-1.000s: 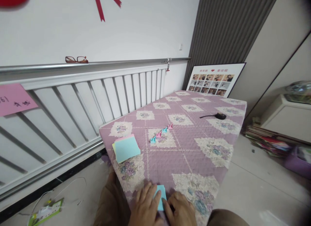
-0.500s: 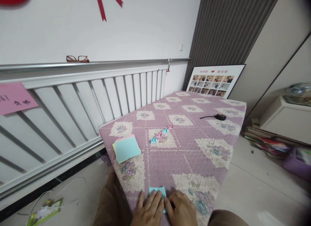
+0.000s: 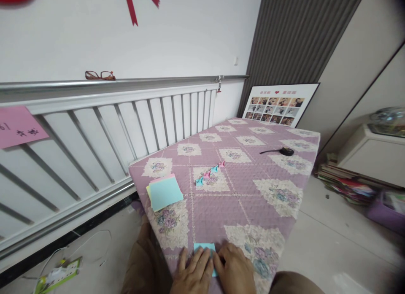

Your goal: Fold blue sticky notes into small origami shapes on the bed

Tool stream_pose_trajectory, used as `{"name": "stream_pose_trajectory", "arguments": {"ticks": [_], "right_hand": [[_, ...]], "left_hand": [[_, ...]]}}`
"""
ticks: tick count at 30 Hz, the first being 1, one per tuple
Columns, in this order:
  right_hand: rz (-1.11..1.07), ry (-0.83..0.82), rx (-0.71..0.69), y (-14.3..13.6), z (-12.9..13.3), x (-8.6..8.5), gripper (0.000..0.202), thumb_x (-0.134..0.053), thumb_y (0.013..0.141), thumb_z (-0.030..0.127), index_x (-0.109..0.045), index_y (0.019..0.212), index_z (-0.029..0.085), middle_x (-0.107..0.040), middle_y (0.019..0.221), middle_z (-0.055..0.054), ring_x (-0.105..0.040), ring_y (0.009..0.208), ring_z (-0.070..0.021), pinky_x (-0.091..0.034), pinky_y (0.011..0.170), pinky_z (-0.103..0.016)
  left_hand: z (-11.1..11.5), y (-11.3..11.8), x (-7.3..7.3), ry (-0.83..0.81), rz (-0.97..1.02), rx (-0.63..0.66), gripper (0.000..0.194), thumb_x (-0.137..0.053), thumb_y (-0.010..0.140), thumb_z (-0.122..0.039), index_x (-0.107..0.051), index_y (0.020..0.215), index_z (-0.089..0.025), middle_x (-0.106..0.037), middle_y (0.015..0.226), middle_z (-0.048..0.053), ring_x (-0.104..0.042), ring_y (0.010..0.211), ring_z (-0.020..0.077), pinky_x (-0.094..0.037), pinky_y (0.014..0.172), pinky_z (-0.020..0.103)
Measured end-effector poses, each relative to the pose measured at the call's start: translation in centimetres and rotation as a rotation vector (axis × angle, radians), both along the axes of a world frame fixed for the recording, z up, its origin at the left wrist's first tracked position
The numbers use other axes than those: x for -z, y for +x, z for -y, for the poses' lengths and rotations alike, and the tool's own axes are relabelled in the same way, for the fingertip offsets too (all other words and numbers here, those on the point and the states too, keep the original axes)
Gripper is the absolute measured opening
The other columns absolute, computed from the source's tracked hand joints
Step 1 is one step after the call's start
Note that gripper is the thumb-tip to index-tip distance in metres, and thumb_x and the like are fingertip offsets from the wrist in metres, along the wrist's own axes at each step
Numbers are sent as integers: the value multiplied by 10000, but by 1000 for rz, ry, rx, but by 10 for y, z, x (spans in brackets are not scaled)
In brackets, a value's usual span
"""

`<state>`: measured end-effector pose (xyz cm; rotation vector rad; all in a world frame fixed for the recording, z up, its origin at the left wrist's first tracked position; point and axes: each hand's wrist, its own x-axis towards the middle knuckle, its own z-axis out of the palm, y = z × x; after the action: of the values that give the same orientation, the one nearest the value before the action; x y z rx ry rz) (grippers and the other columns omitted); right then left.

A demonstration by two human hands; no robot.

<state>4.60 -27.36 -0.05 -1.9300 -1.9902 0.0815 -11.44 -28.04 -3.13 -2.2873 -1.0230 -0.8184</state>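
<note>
A small piece of light blue paper (image 3: 204,246) lies at the near edge of the purple flowered cloth. My left hand (image 3: 193,269) rests flat on it, fingers stretched out and slightly apart, covering much of the sheet. At the paper's right side, my right hand (image 3: 234,269) has its fingers curled, with the thumb and index finger at the edge; its fingertips are partly hidden. Further off, several small folded paper figures (image 3: 206,174), pink and blue, stand in a slanting row. To their left is a pile of square paper sheets (image 3: 166,193), blue on top with pink and yellow below.
The cloth-covered table (image 3: 218,214) runs alongside a white radiator (image 3: 171,117). A black tape measure (image 3: 286,151) lies toward the right. Eyeglasses (image 3: 100,75) sit on the pipe. A photo board (image 3: 280,104) leans at the far end. A power strip (image 3: 61,275) is on the floor.
My right thumb has shifted slightly up and left along the paper's edge. The left hand stays flat in the same place, and the view has shifted very little.
</note>
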Motion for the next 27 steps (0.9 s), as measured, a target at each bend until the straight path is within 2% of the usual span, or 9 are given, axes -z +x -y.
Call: {"name": "stream_pose_trajectory", "arguments": {"ticks": [5,16,27], "right_hand": [[23,6,-1,1,1,1,229,-537,871,334,-625,681,242,-633,770,-21,-579,786,-200,-322,663,-309],[61,-8,19,-2,-1,-3,219,-540,869,317,-633,685,244,-643,779,-20,-582,793,-203,-318,667,-315],[67,26,19,-3,-1,-3,224,-561,845,332,-615,644,248,-645,747,-20,-570,756,-193,-315,650,-316]], "left_hand": [[0,-3,-4,-15,-48,18,288,-388,959,-283,-626,1120,-256,-630,1202,-45,-256,1353,155,28,1146,480],[0,-7,7,-44,-108,6,311,-378,961,-303,-594,1179,-248,-565,1299,-5,-277,1351,173,16,1144,495],[1,-7,15,-49,-112,-7,307,-412,949,-303,-581,1200,-252,-526,1343,-17,-247,1365,187,18,1142,516]]}}
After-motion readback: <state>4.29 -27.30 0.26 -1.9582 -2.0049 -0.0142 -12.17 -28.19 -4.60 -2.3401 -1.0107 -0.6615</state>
